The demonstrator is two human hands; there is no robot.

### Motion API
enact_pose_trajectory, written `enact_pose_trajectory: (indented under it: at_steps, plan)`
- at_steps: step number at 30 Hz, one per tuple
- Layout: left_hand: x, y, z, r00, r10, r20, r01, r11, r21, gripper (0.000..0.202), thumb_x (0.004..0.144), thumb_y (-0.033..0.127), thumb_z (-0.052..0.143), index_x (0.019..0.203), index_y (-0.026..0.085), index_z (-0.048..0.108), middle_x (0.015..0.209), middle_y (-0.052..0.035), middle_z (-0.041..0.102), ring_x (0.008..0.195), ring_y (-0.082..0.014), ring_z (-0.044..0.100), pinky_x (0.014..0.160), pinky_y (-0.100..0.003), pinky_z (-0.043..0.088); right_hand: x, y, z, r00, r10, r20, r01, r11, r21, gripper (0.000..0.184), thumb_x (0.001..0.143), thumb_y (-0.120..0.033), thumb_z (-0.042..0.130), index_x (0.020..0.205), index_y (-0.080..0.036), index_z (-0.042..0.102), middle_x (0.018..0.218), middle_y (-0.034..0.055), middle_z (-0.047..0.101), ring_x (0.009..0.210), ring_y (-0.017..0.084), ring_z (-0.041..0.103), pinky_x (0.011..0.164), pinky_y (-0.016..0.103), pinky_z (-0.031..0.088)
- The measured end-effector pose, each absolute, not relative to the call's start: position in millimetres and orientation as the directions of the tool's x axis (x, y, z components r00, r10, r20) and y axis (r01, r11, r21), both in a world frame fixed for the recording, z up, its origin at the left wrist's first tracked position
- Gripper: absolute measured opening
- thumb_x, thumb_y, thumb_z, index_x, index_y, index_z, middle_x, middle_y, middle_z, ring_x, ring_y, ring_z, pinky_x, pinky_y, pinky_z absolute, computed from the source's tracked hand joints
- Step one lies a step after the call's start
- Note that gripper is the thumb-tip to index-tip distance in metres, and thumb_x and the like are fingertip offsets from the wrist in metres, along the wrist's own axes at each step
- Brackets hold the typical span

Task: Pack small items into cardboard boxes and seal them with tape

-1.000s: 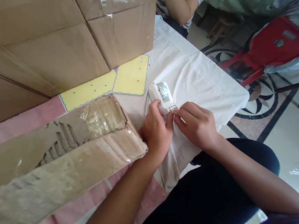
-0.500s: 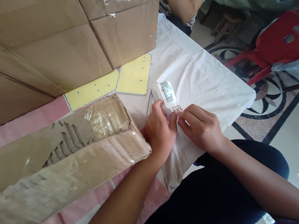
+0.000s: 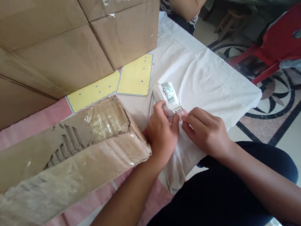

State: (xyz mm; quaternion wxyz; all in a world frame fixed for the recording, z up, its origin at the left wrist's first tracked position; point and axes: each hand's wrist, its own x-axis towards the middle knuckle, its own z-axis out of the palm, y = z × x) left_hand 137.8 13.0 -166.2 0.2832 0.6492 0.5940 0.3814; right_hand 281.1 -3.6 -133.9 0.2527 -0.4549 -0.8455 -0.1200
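Observation:
A white tape dispenser (image 3: 166,93) with a roll of clear tape inside lies on the white cloth. My left hand (image 3: 162,129) is closed around its near side, the thumb close to the metal cutting edge. Just right of that edge, my right hand (image 3: 204,129) pinches the free end of the clear tape (image 3: 180,113) between thumb and forefinger. A short see-through strip spans from the cutter to those fingertips.
A long, torn cardboard box (image 3: 72,163) lies left of my hands. Two yellow scalloped-edge cards (image 3: 136,77) rest before stacked large cartons (image 3: 62,54). Across the cloth-covered table (image 3: 202,69) is another person's arm (image 3: 182,3). A red chair (image 3: 284,39) stands at right.
My right hand has moved slightly right and down, away from the cutter, and a little more tape shows. My left hand and the dispenser stay nearly in place.

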Motion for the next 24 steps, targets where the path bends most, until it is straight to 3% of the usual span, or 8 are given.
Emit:
enact_pose_trajectory:
  at_steps: [12,24]
  plan:
    - [137,14,-167,-0.005,0.990,0.140,0.523,-0.116,0.844,0.045,0.091,0.033,0.063,0.129,0.023,0.040,0.088,0.0015,0.059,0.073,-0.0162,0.059,0.060,-0.027,0.038,282,-9,-128,-0.496,0.715,0.493,0.827,0.562,0.017,0.020,0.091,-0.003,0.060,0.075,-0.015,0.060,0.072,0.0037,0.056,0.064,0.015,0.053,0.050,0.030,0.036]
    - [140,15,-167,-0.055,0.990,0.131,0.508,-0.085,0.857,0.043,0.090,0.035,0.068,0.125,0.024,0.046,0.089,0.0014,0.064,0.072,-0.0156,0.061,0.061,-0.026,0.041,284,-20,-134,-0.421,0.745,0.517,0.835,0.542,-0.101,0.015,0.089,-0.003,0.061,0.085,-0.017,0.059,0.079,0.0028,0.063,0.066,0.014,0.060,0.051,0.028,0.041]
